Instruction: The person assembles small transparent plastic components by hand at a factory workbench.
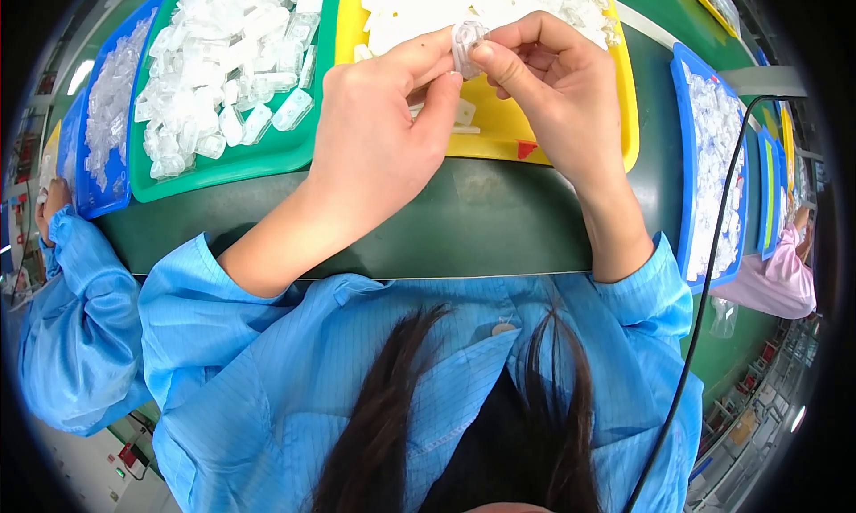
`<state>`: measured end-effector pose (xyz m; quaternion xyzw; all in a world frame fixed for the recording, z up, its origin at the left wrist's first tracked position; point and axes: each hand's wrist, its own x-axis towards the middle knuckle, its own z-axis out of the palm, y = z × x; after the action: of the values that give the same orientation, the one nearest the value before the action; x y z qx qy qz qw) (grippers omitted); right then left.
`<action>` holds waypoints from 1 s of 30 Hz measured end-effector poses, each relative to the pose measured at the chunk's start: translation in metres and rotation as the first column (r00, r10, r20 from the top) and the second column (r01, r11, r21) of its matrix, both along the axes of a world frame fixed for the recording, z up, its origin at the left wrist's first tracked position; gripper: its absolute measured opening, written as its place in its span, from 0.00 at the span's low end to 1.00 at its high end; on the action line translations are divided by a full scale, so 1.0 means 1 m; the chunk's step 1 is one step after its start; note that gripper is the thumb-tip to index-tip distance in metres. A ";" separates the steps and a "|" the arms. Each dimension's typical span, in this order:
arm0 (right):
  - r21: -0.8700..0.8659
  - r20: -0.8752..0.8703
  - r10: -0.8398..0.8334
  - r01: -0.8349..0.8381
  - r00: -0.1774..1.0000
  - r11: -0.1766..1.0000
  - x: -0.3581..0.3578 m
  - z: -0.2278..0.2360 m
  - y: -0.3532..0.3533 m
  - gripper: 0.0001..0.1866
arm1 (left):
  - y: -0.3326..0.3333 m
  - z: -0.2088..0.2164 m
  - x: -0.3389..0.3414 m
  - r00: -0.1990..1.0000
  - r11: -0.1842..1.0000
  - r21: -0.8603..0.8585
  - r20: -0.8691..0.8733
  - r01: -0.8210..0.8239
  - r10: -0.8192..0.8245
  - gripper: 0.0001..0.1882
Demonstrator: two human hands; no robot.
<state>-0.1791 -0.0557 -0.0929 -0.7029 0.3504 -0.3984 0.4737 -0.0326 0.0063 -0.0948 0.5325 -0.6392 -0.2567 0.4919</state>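
A: The small translucent white plastic part, where is it?

B: Raised over the yellow plastic tray, pinched between both hands. The left hand closes thumb and forefinger on its left side; the right hand curls in and grips its right edge with thumb and fingertips.

A: How would it handle?

B: I'd judge it very light and fairly stiff, smooth enough to slip, and thin-walled, so perhaps easy to crack. Its outer edges, where the fingertips sit, look the best place to hold it.

A: And around it?

B: The yellow tray carries a heap of white plastic pieces at its far end and a small red triangular mark near its front rim. To the left a green plastic tray holds clear moulded parts, and beyond it a blue tray holds more. On the right another blue tray is filled with clear pieces. All rest on a dark green bench. No labels I can make out.

A: Anyone else?

B: A blue sleeve on the far left, a pink sleeve on the right.
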 end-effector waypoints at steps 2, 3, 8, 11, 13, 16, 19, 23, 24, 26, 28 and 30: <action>-0.001 0.006 -0.015 0.015 1.000 1.000 0.002 -0.001 0.002 0.06 | 0.002 0.004 -0.001 1.000 0.998 0.062 -0.015 -0.017 0.018 0.15; -0.006 0.015 -0.031 0.031 0.999 0.999 0.003 -0.001 0.002 0.07 | 0.002 0.004 0.000 1.000 0.998 0.062 -0.017 -0.017 0.018 0.15; -0.062 0.076 -0.016 0.021 0.997 0.998 0.006 -0.007 0.005 0.07 | 0.004 0.007 0.001 0.990 0.982 0.184 -0.139 0.033 -0.007 0.18; -0.171 0.009 -0.044 0.045 0.999 0.984 0.008 -0.007 0.006 0.07 | 0.003 0.008 0.001 0.928 0.976 0.166 -0.366 0.139 -0.070 0.19; -0.279 -0.049 -0.076 0.059 0.996 0.958 0.008 -0.008 0.006 0.07 | -0.001 0.004 0.002 0.931 0.978 0.161 -0.360 0.130 -0.065 0.18; -0.257 -0.011 -0.066 0.061 0.998 0.964 0.008 -0.010 0.005 0.07 | -0.008 -0.008 0.002 0.925 0.991 0.092 -0.375 0.099 -0.058 0.14; -0.304 0.021 -0.059 0.063 0.998 0.951 0.007 -0.007 0.005 0.09 | -0.012 -0.009 0.003 0.929 0.995 0.012 -0.361 0.098 -0.087 0.11; -0.418 -0.017 -0.102 0.086 0.995 0.905 0.006 0.007 0.007 0.10 | -0.009 -0.004 0.004 0.924 0.989 0.020 -0.361 0.144 -0.127 0.13; -0.498 -0.076 -0.119 0.066 0.990 0.865 0.005 0.010 0.008 0.10 | -0.008 -0.002 0.004 0.926 0.988 0.019 -0.352 0.156 -0.139 0.13; -0.528 -0.067 -0.156 0.098 0.985 0.844 0.005 0.011 0.010 0.09 | -0.006 0.000 0.005 0.856 0.960 0.044 -0.466 0.276 -0.225 0.14; -0.598 -0.067 -0.201 0.122 0.977 0.792 0.001 0.005 0.007 0.08 | -0.004 0.004 0.003 0.822 0.948 0.045 -0.512 0.316 -0.249 0.13; -0.605 -0.098 -0.213 0.111 0.972 0.788 0.000 0.008 0.010 0.07 | -0.005 0.002 0.002 0.786 0.934 0.050 -0.558 0.353 -0.267 0.12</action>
<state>-0.1795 -0.0452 -0.0854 -0.8129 0.3040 -0.4692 0.1632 -0.0307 0.0010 -0.0923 0.3610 -0.5308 -0.5219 0.5617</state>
